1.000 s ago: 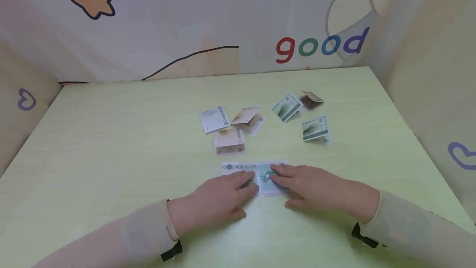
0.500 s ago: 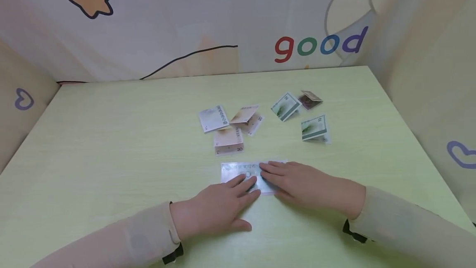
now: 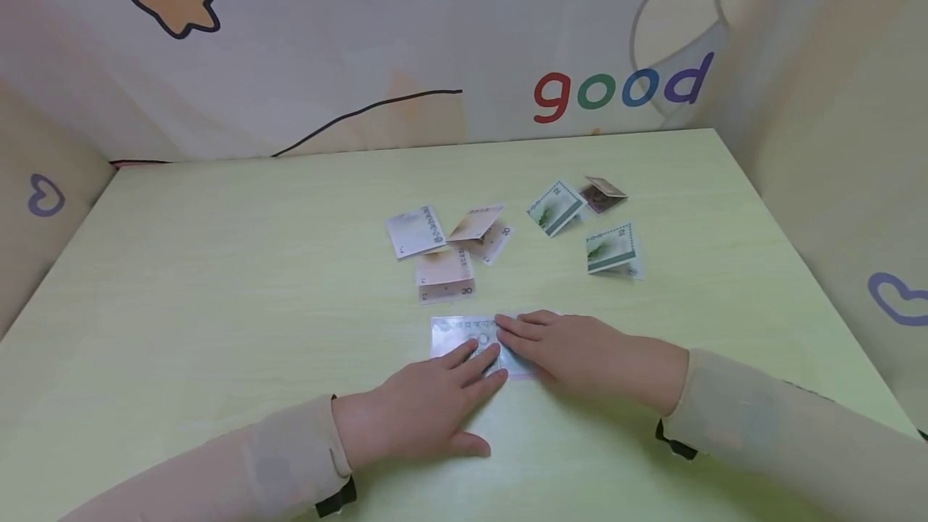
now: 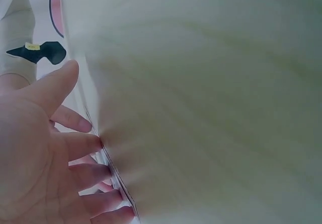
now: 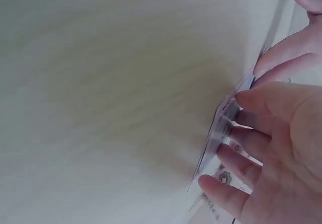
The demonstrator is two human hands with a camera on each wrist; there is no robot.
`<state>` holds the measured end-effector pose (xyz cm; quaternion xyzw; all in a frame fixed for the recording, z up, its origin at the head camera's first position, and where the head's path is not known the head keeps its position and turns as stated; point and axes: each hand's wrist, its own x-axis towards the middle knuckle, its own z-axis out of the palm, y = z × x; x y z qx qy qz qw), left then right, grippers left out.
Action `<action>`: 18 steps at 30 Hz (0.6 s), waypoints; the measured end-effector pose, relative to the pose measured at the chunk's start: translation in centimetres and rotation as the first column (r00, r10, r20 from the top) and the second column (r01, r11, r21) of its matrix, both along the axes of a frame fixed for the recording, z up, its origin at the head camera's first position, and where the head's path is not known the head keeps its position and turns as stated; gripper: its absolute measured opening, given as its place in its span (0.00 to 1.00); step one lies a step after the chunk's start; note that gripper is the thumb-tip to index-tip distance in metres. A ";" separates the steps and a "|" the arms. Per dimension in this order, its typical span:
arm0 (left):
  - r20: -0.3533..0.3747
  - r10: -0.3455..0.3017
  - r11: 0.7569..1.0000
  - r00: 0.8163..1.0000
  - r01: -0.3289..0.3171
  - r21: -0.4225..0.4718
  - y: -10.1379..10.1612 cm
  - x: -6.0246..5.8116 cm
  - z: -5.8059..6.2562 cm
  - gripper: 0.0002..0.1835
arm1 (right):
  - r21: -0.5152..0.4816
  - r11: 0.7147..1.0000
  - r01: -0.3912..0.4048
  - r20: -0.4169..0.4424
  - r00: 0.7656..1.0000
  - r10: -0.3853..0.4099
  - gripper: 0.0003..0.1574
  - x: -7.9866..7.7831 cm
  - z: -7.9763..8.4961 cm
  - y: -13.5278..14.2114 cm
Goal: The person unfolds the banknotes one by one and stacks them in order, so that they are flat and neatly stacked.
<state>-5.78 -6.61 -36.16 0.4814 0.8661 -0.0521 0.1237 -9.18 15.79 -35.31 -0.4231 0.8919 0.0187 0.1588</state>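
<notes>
A play banknote (image 3: 451,331) lies unfolded on the table in front of the person, pale and shiny, with a crease near its middle. Spread over its near left part, the left hand (image 3: 431,405) rests with straight fingers, thumb out on the bare table. The right hand (image 3: 576,353) covers the note's right half, its fingers flat and together, fingertips at the middle crease. From the right wrist view, fingertips of the right hand (image 5: 282,133) press along the thin, layered edge of the banknote (image 5: 214,138). In the left wrist view the left hand's fingers (image 4: 95,176) touch that same edge.
Beyond the hands lie several folded notes: a whitish one (image 3: 416,232), two pinkish ones (image 3: 445,268), two green ones (image 3: 611,248) and a brown one (image 3: 605,193). The light table (image 3: 217,288) meets printed cloth walls (image 3: 348,39) at the back and sides.
The right hand has slid left across the note toward its middle. The left hand has shifted slightly nearer the person, fingers more spread. The note's face now looks paler.
</notes>
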 end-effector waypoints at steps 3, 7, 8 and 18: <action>0.008 -0.001 1.000 1.000 0.001 0.009 0.0 0.0 0.0 0.40 | 0.004 1.000 -0.002 -0.003 1.000 0.002 0.33 0.1 0.1 0.1; 0.022 -0.009 1.000 1.000 0.008 0.019 -0.2 0.1 0.0 0.40 | 0.017 1.000 -0.003 -0.001 1.000 0.003 0.35 0.0 0.0 0.0; 0.021 -0.015 1.000 1.000 0.015 0.025 -0.2 0.1 -0.1 0.40 | 0.022 1.000 0.000 0.001 1.000 0.000 0.36 -0.1 0.0 -0.1; 0.065 -0.022 1.000 0.998 0.020 0.020 -0.5 0.3 -0.1 0.42 | 0.024 0.999 0.022 0.005 1.000 -0.022 0.38 -0.3 -0.2 -0.4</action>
